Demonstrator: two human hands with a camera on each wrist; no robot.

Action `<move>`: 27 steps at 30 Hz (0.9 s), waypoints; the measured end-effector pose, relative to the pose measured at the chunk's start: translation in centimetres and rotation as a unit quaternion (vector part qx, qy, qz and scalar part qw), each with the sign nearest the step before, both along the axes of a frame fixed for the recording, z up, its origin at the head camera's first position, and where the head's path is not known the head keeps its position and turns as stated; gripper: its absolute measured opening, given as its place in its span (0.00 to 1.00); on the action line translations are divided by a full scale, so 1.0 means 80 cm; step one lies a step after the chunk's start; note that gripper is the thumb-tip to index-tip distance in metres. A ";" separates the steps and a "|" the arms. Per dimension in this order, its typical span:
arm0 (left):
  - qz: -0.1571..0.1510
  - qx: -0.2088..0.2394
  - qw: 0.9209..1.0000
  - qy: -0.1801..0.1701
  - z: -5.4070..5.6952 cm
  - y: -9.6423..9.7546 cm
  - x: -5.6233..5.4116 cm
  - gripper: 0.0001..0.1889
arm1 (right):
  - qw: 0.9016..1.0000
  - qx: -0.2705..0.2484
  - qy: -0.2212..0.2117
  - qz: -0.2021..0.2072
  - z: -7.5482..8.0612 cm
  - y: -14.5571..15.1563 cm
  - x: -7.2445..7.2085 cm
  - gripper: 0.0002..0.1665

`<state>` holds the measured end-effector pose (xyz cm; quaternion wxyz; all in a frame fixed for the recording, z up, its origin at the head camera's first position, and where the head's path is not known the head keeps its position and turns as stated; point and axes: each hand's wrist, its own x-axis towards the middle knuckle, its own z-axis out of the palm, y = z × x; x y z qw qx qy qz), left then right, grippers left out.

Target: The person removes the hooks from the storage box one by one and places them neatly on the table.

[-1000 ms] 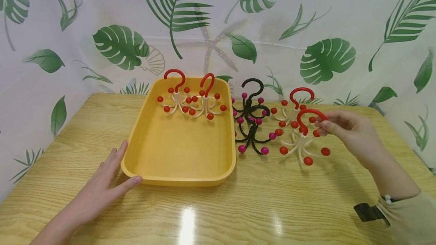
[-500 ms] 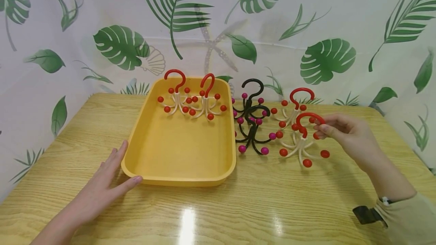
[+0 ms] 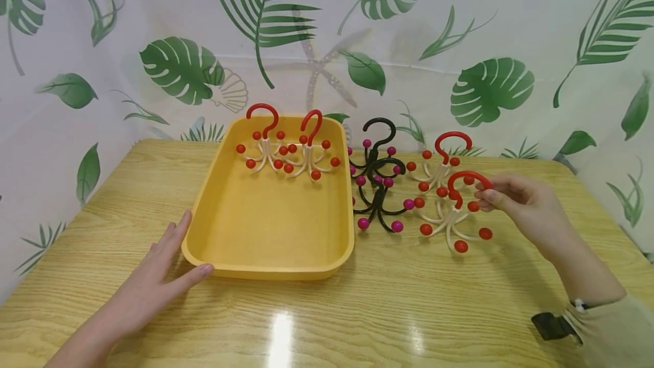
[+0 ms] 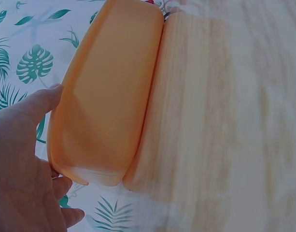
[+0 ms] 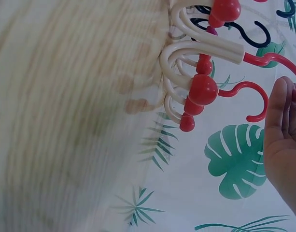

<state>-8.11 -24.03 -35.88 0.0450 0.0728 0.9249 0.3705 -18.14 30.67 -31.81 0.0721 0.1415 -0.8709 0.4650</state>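
Note:
In the head view my right hand [image 3: 536,217] pinches the red hook of a white octopus-shaped hanger [image 3: 452,219] with red ball tips. Its arms are at or just above the table; I cannot tell which. The right wrist view shows this hanger's stem [image 5: 220,49] beside the fingers. Behind it stands a like red-hooked hanger [image 3: 443,159]. My left hand [image 3: 145,285] has its fingers straight along the left side of a yellow tray [image 3: 271,223], thumb at the near corner. Two red-hooked hangers, the left one [image 3: 265,149] and the right one [image 3: 309,155], stand at the tray's far end.
Between tray and right hand stand two black hangers with magenta ball tips, a front one [image 3: 377,200] and a back one [image 3: 374,155], partly overlapping. They sit close to the tray's right wall. A leaf-printed white cloth [image 3: 409,61] rises behind the wooden table [image 3: 388,300].
My right hand has come down slightly, with the pinched hanger's hook lowering a little. The left hand, the tray and the other hangers have stayed put.

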 end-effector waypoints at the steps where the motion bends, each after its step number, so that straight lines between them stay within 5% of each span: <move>1: 0.000 0.000 1.000 0.000 0.000 0.000 0.000 0.47 | 1.000 0.003 0.000 -0.002 0.000 0.001 0.000 0.09; 27: 0.000 0.003 1.000 0.000 -0.002 -0.001 0.000 0.47 | 1.000 0.015 0.013 -0.008 -0.005 0.005 0.001 0.09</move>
